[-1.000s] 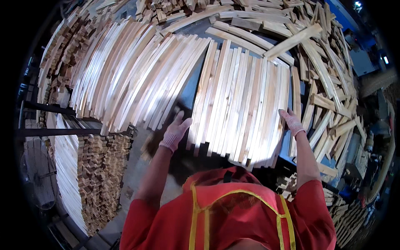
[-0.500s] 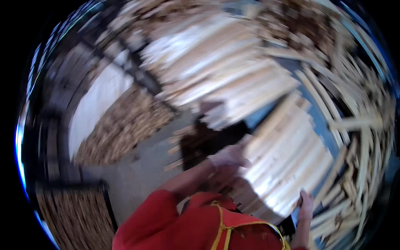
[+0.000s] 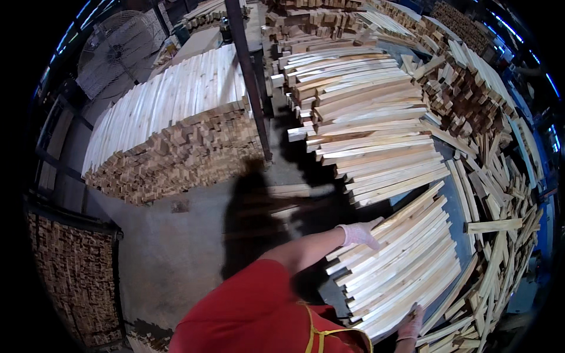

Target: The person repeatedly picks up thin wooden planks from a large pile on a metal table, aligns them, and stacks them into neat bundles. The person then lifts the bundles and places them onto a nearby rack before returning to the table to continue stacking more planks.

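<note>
A row of pale wooden strips (image 3: 406, 259) lies side by side on a blue-grey surface, their ends uneven. My left hand (image 3: 360, 234), in a light knitted glove, rests on the left ends of the upper strips, thumb apart from the fingers and open. At the near right corner of the row, my right hand (image 3: 411, 323), also gloved, touches the edge of the nearest strips. Its fingers look stretched along that edge, though part of them is hidden.
A larger stack of strips (image 3: 376, 123) stands just beyond. Loose offcuts (image 3: 494, 259) pile up along the right. A big stack of timber (image 3: 176, 129) sits at the left behind a dark post (image 3: 250, 76), with a caged fan (image 3: 115, 53) farther back. Concrete floor (image 3: 165, 247) lies at left.
The view has swung and become sharp. My left hand has moved from the upper left corner of the row onto the strip ends; my right hand stays at the near right corner.
</note>
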### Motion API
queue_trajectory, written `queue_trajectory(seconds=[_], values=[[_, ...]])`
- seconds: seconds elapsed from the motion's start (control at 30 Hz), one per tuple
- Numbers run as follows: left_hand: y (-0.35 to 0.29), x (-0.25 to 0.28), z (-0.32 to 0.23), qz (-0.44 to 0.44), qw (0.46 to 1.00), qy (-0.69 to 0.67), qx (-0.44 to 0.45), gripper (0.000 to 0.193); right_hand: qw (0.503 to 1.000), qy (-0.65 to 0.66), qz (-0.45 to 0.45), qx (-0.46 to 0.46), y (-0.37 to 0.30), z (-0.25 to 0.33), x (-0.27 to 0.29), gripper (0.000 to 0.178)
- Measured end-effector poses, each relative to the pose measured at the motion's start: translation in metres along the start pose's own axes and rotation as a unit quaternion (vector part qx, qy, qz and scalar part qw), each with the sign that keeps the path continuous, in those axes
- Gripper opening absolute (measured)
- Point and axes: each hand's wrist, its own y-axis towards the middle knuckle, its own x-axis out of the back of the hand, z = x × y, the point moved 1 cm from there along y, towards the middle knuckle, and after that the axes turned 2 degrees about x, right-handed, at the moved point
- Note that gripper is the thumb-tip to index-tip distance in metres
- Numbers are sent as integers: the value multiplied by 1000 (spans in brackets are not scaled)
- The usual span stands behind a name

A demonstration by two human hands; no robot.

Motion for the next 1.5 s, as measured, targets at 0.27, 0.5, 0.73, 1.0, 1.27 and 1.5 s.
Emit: queue_trajectory(seconds=[0.27, 0.5, 0.73, 1.0, 1.27, 1.5], values=[[-11, 21, -7, 57, 998, -24, 5, 131, 968, -100, -79, -218, -67, 23, -76, 66], [-62, 14, -72, 15, 996, 85, 32, 130, 973, -57, 55, -217, -67, -19, -44, 65], [-167, 52, -85, -39, 980, 181, -78, 134, 980, -79, 130, -127, -106, -17, -165, 67], [-457, 135, -95, -173, 930, 227, -231, 129, 962, -38, 270, 20, -202, -20, -368, 70], [-707, 202, -43, -393, 871, 190, -226, 118, 897, 36, 432, 86, -259, -46, -565, 74], [-859, 250, -26, -596, 776, 155, -138, 99, 807, 80, 584, 31, -257, -122, -798, 86]])
